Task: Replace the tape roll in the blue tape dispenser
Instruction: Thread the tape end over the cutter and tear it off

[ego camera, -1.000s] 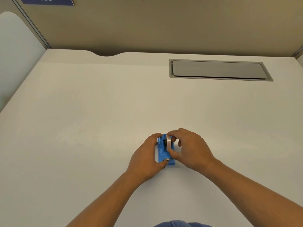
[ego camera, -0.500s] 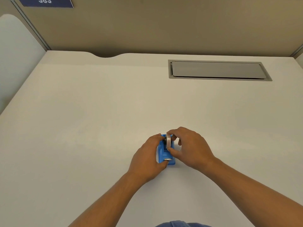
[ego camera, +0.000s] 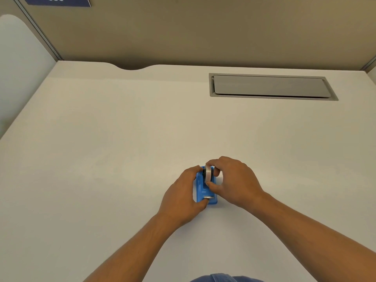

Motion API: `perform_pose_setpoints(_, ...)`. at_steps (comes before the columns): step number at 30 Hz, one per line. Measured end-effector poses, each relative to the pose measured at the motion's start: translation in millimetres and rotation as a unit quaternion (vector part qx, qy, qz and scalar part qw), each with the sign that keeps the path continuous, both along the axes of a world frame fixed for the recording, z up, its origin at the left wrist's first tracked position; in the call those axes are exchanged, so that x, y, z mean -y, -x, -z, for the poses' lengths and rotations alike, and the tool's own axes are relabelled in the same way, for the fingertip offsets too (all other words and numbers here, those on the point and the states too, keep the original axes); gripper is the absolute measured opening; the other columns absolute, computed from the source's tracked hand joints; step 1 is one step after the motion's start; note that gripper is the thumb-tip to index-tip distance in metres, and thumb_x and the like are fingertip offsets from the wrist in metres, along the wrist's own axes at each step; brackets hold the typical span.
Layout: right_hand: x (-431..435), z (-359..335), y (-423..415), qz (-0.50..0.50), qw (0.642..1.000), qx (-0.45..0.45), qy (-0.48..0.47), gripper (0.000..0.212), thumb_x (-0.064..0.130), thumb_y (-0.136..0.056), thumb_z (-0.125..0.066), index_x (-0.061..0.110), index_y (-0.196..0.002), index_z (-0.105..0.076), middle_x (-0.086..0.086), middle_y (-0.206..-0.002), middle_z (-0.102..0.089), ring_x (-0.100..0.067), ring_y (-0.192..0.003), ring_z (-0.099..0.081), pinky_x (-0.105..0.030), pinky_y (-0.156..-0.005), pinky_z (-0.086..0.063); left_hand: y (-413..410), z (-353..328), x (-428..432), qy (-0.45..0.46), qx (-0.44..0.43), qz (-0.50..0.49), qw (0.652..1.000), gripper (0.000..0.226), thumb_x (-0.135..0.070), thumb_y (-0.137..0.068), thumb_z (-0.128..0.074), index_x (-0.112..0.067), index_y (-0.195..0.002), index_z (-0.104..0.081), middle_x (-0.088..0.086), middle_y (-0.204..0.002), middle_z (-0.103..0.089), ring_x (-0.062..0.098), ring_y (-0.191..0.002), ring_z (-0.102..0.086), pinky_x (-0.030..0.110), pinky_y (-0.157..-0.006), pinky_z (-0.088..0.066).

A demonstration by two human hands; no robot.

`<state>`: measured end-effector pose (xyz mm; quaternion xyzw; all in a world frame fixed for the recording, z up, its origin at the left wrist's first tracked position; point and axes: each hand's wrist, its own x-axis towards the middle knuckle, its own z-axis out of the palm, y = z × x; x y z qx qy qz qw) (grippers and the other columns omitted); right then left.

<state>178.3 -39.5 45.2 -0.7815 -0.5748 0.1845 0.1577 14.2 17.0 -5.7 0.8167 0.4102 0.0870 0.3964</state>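
Two hands on blue dispenser (ego camera: 203,188): left hand (ego camera: 181,197) clasps body, right hand (ego camera: 234,183) fingers pinch tape roll (ego camera: 208,173) inside.

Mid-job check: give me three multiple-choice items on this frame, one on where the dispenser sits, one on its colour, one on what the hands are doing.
1. Where is the tape dispenser?
A. On the desk
B. Inside the cable hatch
C. Raised to the wall

2. Its colour?
A. Red
B. Blue
C. Black

3. Tape roll state?
A. Flat, untouched
B. Pinched upright by the right hand
C. Absent

Answers: 1 A, it rests on the desk, steadied by the left hand; 2 B, its body is plainly blue; 3 B, thumb and fingers grip its rim over the dispenser.
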Motion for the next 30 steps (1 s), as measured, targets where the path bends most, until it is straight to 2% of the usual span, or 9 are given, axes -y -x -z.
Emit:
perform_pose_setpoints(2, -1.3, -1.4, -0.1, -0.001, 1.000, 0.001, 0.002, 0.029, 0.035, -0.077, -0.069, 0.032, -0.106, -0.065, 0.012, -0.086, -0.062, -0.014, -0.078, -0.058, -0.029, -0.068, -0.050, -0.1, 0.2, -0.1, -0.001, 0.003, 0.001, 1.000, 0.085, -0.046, -0.070, -0.078, -0.041, -0.139, -0.029, -0.020, -0.141, -0.047, 0.003, -0.121, -0.050, -0.001, -0.079, -0.024)
perform_pose_setpoints(6, -4.3, -1.7, 2.6, -0.010, 1.000, 0.008, 0.029, 0.014, 0.033, -0.078, -0.066, 0.027, -0.090, -0.066, 0.007, -0.078, -0.061, -0.017, -0.071, -0.060, -0.038, -0.067, -0.054, -1.2, 0.2, 0.1, 0.007, 0.004, -0.005, 1.000, 0.087, -0.044, -0.070, -0.079, -0.035, -0.142, -0.031, -0.016, -0.142, -0.049, 0.006, -0.123, -0.051, 0.011, -0.087, -0.032)
perform_pose_setpoints(10, -5.9, -1.5, 4.8, -0.008, 0.999, -0.006, 0.039, 0.014, 0.030, -0.076, -0.068, 0.027, -0.090, -0.068, 0.004, -0.073, -0.064, -0.018, -0.068, -0.062, -0.037, -0.064, -0.055, -1.6, -1.8, 0.2, 0.011, -0.001, -0.010, 1.000, 0.086, -0.047, -0.069, -0.078, -0.037, -0.140, -0.031, -0.018, -0.138, -0.050, 0.004, -0.120, -0.052, -0.003, -0.076, -0.025)
perform_pose_setpoints(16, -5.5, -1.8, 4.4, -0.005, 0.999, -0.020, 0.030, 0.018, 0.031, -0.076, -0.068, 0.029, -0.094, -0.068, 0.005, -0.075, -0.064, -0.018, -0.070, -0.062, -0.035, -0.064, -0.056, -0.6, -3.0, 1.6, 0.009, -0.016, -0.010, 1.000, 0.088, -0.050, -0.067, -0.076, -0.041, -0.139, -0.028, -0.019, -0.137, -0.051, 0.003, -0.117, -0.054, -0.002, -0.072, -0.024)
perform_pose_setpoints(18, -3.8, 0.0, 4.3, -0.010, 0.999, -0.028, 0.020, 0.019, 0.032, -0.078, -0.066, 0.031, -0.097, -0.067, 0.006, -0.076, -0.063, -0.017, -0.071, -0.061, -0.035, -0.064, -0.055, -0.4, -4.5, 1.5, 0.006, -0.021, -0.007, 1.000, 0.088, -0.049, -0.067, -0.076, -0.040, -0.140, -0.028, -0.018, -0.137, -0.051, 0.004, -0.116, -0.055, 0.001, -0.076, -0.026)
perform_pose_setpoints(20, -1.3, 3.2, 3.9, -0.014, 0.999, -0.035, 0.014, 0.024, 0.033, -0.079, -0.065, 0.033, -0.103, -0.066, 0.007, -0.079, -0.062, -0.016, -0.073, -0.060, -0.035, -0.066, -0.054, -1.1, -6.8, 1.1, 0.002, -0.024, -0.003, 1.000, 0.088, -0.047, -0.069, -0.077, -0.038, -0.141, -0.029, -0.016, -0.139, -0.051, 0.007, -0.117, -0.055, 0.010, -0.081, -0.033)
perform_pose_setpoints(25, 2.7, 13.4, 1.8, -0.021, 0.999, -0.034, 0.034, 0.053, 0.040, -0.079, -0.068, 0.038, -0.130, -0.053, 0.013, -0.088, -0.054, -0.010, -0.079, -0.053, -0.023, -0.067, -0.042, -1.2, -14.8, -2.9, -0.002, -0.041, 0.020, 0.999, 0.086, -0.046, -0.072, -0.077, -0.034, -0.143, -0.031, -0.012, -0.143, -0.049, 0.011, -0.121, -0.054, 0.018, -0.090, -0.037)
perform_pose_setpoints(28, 3.2, 16.3, -0.1, -0.015, 0.999, -0.032, 0.029, 0.053, 0.042, -0.082, -0.068, 0.038, -0.133, -0.052, 0.014, -0.087, -0.052, -0.010, -0.080, -0.052, -0.022, -0.067, -0.039, -1.6, -24.2, -9.2, -0.008, -0.056, 0.032, 0.998, 0.082, -0.055, -0.073, -0.074, -0.035, -0.142, -0.035, -0.013, -0.144, -0.048, 0.011, -0.123, -0.052, 0.023, -0.094, -0.040)
perform_pose_setpoints(30, 3.1, 17.1, -0.8, -0.018, 0.999, -0.031, 0.030, 0.053, 0.046, -0.081, -0.068, 0.039, -0.132, -0.053, 0.014, -0.084, -0.052, -0.009, -0.077, -0.051, -0.020, -0.064, -0.037, -3.4, -30.5, -13.7, -0.024, -0.050, 0.024, 0.998, 0.070, -0.057, -0.078, -0.069, -0.037, -0.138, -0.041, -0.015, -0.139, -0.052, 0.011, -0.120, -0.054, 0.021, -0.090, -0.038)
